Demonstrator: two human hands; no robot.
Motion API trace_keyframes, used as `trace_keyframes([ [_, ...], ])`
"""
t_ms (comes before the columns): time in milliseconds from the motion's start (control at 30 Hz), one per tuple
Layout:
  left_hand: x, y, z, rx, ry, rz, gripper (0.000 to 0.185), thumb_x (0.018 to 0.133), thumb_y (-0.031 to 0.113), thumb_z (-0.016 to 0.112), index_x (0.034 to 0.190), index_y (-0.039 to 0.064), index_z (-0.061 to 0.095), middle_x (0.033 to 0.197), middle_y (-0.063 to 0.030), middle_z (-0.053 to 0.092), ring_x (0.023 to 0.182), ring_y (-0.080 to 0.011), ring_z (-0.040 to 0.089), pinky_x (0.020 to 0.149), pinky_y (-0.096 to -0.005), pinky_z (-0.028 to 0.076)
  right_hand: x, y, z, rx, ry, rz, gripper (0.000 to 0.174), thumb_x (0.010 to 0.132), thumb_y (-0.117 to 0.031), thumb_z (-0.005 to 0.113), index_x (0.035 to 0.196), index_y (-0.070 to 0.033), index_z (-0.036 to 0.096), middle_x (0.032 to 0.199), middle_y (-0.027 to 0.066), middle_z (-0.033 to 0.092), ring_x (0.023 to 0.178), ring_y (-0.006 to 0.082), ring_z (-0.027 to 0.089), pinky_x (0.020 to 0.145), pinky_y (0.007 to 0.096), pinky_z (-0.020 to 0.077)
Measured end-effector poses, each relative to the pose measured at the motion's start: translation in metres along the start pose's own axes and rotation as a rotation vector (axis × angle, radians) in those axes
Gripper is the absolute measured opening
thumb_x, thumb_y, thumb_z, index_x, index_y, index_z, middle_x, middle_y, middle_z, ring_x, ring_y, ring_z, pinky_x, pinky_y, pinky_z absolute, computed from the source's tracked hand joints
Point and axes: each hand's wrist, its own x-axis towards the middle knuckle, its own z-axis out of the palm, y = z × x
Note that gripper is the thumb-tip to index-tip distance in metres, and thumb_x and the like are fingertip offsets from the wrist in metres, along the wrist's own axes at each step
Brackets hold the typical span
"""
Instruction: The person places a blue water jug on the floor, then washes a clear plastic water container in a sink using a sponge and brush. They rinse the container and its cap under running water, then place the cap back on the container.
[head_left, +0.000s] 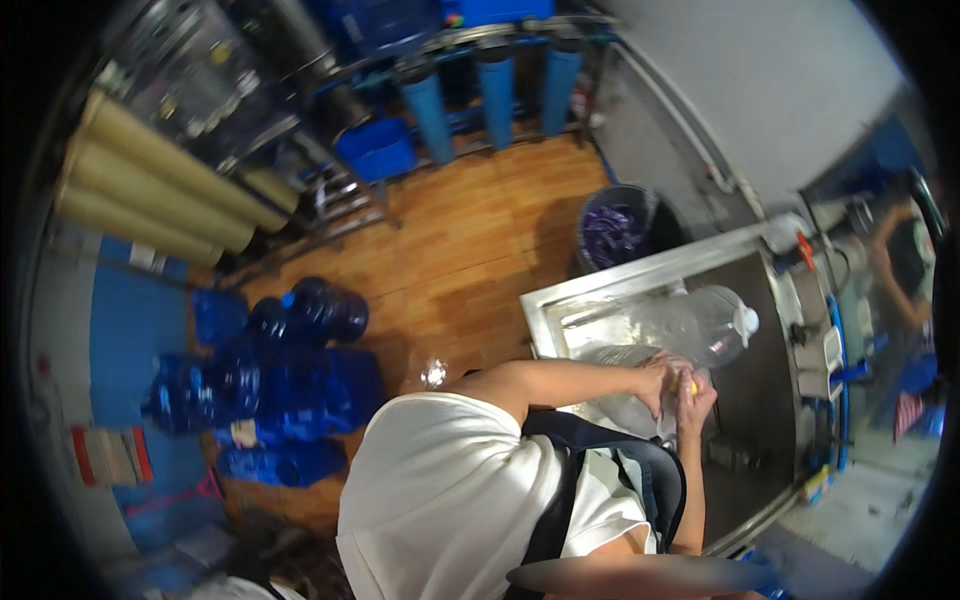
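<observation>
A stainless-steel sink (750, 274) stands before me. In it lies a large clear plastic bottle (619, 409), partly hidden under my forearm. My left hand (657, 381) is curled at the bottle's neck end, its fingers close against my other hand. Held in my right hand (696, 405) is a small yellow object (690, 387), mostly covered by fingers, so its kind is unclear. Another clear bottle (709, 322), with a white cap (745, 321), rests on its side just beyond my left hand.
A dark bin (660, 217) with purple material stands by the sink's left end. Behind me, several blue water jugs (300, 390) sit on the tiled floor (465, 247). Blue filter housings (495, 101) line the wall. A ledge beyond the sink carries a white container (831, 360).
</observation>
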Motion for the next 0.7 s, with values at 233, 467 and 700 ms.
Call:
trace_keyframes([
  [233, -0.022, 0.008, -0.04, 0.12, -0.091, -0.244, 0.106, 0.034, 0.035, 0.093, 0.129, 0.008, 0.052, 0.129, -0.0115, 0.054, 0.128, -0.0273, 0.045, 0.11, -0.0533, 0.024, 0.024, -0.006, 0.022, 0.429, -0.07, 0.093, 0.033, 0.093, -0.021, 0.053, 0.068, 0.0, 0.058, 0.068, 0.0001, 0.053, 0.066, 0.0086, 0.045, 0.063, 0.0281, 0.0354],
  [467, -0.04, -0.001, -0.053, 0.197, 0.309, -0.343, 0.085, 0.043, 0.032, 0.09, 0.119, 0.009, 0.059, 0.125, -0.0102, 0.055, 0.125, -0.0248, 0.046, 0.098, -0.0483, 0.034, 0.034, -0.04, 0.023, 0.008, -0.038, -0.194, 0.03, 0.095, -0.024, 0.05, 0.084, 0.001, 0.063, 0.08, 0.01, 0.062, 0.074, 0.0239, 0.057, 0.075, 0.0324, 0.0432],
  [700, -0.015, -0.042, -0.029, 0.09, 0.643, -0.408, 0.048, 0.059, 0.02, 0.079, 0.1, 0.008, 0.056, 0.098, -0.0176, 0.062, 0.098, -0.0369, 0.06, 0.088, -0.0469, 0.044, -0.012, -0.022, 0.045, -0.658, -0.056, -0.879, 0.044, 0.084, -0.019, 0.063, 0.127, -0.013, 0.058, 0.142, 0.0178, 0.043, 0.136, 0.038, 0.034, 0.112, 0.0578, 0.0187],
])
